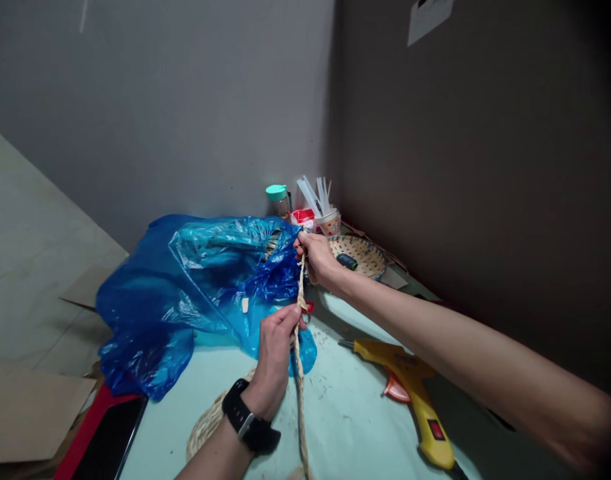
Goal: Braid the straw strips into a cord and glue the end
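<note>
A braided straw cord [300, 393] runs upright through both my hands and trails down toward the near edge of the table. My left hand [278, 333], with a black watch on its wrist, pinches the cord about midway. Higher up, my right hand [318, 253] grips the cord near its top end. Behind my hands lies a large blue plastic bag [205, 267], with some straw strands showing at its opening. Partly hidden under my left forearm is a coiled woven straw piece [205, 423]. Something small and red shows beside my left fingertips.
A yellow glue gun [410, 387] lies on the right of the pale table [355, 427]. At the back stand a woven basket [370, 257] with a dark spool, a cup [330, 222] of glue sticks and a teal-lidded jar [276, 200]. A dark phone-like slab [110, 440] lies front left.
</note>
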Tool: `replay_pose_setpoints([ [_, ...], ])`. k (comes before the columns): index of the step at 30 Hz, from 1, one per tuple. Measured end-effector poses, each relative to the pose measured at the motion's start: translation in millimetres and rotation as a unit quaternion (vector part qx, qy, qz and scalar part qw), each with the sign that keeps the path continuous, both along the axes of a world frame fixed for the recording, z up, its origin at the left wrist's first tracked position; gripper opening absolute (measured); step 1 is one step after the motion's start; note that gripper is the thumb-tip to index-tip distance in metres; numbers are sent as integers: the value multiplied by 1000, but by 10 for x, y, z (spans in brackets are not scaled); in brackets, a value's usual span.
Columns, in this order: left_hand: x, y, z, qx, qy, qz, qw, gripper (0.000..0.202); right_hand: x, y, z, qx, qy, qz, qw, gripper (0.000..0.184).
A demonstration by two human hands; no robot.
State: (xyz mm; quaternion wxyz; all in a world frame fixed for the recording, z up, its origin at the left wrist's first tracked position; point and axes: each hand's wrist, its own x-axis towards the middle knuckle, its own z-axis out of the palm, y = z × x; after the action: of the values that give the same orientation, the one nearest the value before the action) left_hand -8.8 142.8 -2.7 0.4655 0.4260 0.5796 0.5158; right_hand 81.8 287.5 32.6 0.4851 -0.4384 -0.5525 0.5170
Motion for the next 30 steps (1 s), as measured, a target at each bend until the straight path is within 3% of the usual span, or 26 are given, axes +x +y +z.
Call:
replay_pose_setpoints([
  [3,-15,-14,-33,4,-4,0,1000,34,-7,39,-45,22,-83,12,996,30],
  [7,-9,-42,-115,6,-31,-5,999,24,187,77,-33,77,-198,36,977,29],
  [11,36,-86,-146,21,-63,-16,998,34,513,30,128,134,-320,17,938,37],
  [15,72,-115,-120,30,-94,-22,995,23,714,-273,271,174,-412,15,894,32],
  [22,73,-123,-118,50,-107,-20,993,15,594,-867,80,180,-416,230,861,18],
  [26,70,-144,-124,64,-108,-26,992,15,565,-886,-11,201,-390,254,862,16],
  [30,70,-153,-122,76,-112,-28,990,15,633,-873,-19,237,-411,235,848,15],
])
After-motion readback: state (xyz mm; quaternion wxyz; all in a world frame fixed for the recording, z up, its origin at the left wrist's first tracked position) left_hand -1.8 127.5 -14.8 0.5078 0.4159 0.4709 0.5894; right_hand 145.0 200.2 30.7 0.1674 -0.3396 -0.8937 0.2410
